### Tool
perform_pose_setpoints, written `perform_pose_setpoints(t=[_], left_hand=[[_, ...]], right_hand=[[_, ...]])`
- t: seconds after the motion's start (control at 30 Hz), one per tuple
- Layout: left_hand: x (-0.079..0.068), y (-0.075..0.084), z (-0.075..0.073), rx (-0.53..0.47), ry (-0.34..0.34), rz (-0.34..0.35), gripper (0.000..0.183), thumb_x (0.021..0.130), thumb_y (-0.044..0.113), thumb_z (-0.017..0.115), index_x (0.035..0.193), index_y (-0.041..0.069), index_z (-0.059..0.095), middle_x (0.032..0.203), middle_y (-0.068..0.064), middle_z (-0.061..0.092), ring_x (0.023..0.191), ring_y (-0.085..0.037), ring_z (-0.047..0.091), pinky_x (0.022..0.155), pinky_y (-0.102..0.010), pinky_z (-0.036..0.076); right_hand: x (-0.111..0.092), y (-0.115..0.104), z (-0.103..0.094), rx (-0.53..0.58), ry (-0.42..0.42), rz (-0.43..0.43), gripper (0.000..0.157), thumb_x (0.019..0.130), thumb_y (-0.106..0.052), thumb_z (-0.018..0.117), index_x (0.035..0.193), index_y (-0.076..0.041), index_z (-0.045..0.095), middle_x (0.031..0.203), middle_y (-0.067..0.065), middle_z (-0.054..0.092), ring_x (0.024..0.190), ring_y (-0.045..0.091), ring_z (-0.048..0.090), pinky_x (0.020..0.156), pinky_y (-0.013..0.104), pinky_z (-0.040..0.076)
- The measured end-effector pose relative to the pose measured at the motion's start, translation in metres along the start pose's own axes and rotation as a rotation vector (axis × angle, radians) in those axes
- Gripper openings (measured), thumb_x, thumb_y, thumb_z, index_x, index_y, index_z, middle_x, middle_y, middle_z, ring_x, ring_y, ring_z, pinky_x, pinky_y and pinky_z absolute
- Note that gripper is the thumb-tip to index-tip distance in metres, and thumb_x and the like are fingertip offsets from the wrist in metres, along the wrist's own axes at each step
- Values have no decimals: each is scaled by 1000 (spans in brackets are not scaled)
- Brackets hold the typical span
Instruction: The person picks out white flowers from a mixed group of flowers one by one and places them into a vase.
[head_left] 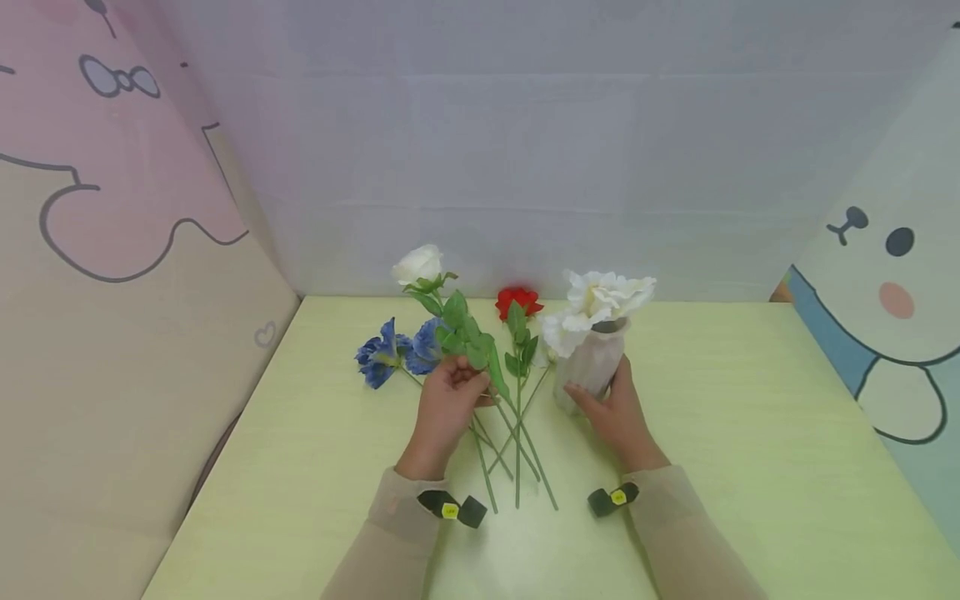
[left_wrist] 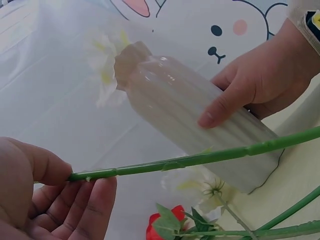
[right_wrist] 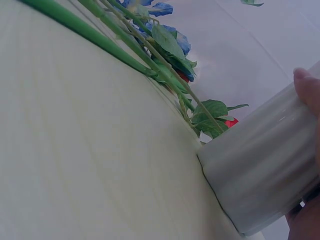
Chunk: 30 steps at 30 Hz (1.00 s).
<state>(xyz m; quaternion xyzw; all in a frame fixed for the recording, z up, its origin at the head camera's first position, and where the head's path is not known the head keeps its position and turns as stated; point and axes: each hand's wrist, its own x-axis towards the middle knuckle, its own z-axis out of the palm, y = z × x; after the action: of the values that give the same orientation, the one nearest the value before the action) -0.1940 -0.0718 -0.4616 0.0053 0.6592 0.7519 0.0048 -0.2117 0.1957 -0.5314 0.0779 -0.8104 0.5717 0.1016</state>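
Note:
My left hand (head_left: pixel 450 408) pinches the green stem (left_wrist: pixel 185 161) of a white rose (head_left: pixel 418 265) between thumb and fingers. The bloom stands above the hand, tilted to the left, and its leaves (head_left: pixel 472 337) spread beside the fingers. My right hand (head_left: pixel 618 417) grips the side of a pale ribbed vase (head_left: pixel 588 371). White ruffled flowers (head_left: pixel 600 300) stick out of its mouth. The vase stands on the table, as the right wrist view shows its base (right_wrist: pixel 235 200) against the surface. Most of the right hand's fingers are hidden behind it.
Blue flowers (head_left: pixel 380 354) lie left of the left hand. A red flower (head_left: pixel 517 304) with green leaves lies between the hands, near the back wall (head_left: pixel 465 167). Several stems cross on the pale yellow table (head_left: pixel 300 500). A white bloom (left_wrist: pixel 192 182) lies beside the vase base.

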Motion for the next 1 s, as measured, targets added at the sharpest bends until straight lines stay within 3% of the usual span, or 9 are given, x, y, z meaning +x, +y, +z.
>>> perform_pose_setpoints(t=[0.27, 0.5, 0.83, 1.0], left_hand=[[-3, 8, 1, -13, 35, 39, 24, 95, -4, 64, 112, 1, 48, 99, -13, 60, 82, -20, 66, 72, -33, 62], [-4, 11, 1, -59, 46, 89, 24, 95, -5, 64, 111, 2, 48, 99, -14, 61, 81, -20, 66, 73, -34, 62], [-7, 13, 2, -69, 76, 88, 27, 95, -5, 65, 113, 3, 46, 101, -13, 56, 84, -19, 65, 75, -32, 62], [-10, 18, 4, -91, 82, 149, 20, 96, -4, 64, 110, 2, 52, 101, -13, 63, 84, -20, 69, 78, -35, 62]], right_hand=[[0, 0, -1, -6, -5, 13, 84, 93, -26, 79, 151, -1, 24, 143, 24, 45, 135, 38, 43, 115, 58, 31], [0, -1, -1, -6, -7, 29, 84, 93, -27, 79, 152, -2, 23, 143, 23, 44, 135, 38, 43, 115, 58, 31], [1, 3, -1, -7, -13, 40, 84, 94, -28, 78, 152, -2, 23, 142, 22, 45, 134, 37, 44, 115, 58, 31], [1, 3, -1, 0, -15, 42, 86, 94, -28, 78, 153, -1, 22, 142, 23, 45, 134, 39, 44, 116, 60, 31]])
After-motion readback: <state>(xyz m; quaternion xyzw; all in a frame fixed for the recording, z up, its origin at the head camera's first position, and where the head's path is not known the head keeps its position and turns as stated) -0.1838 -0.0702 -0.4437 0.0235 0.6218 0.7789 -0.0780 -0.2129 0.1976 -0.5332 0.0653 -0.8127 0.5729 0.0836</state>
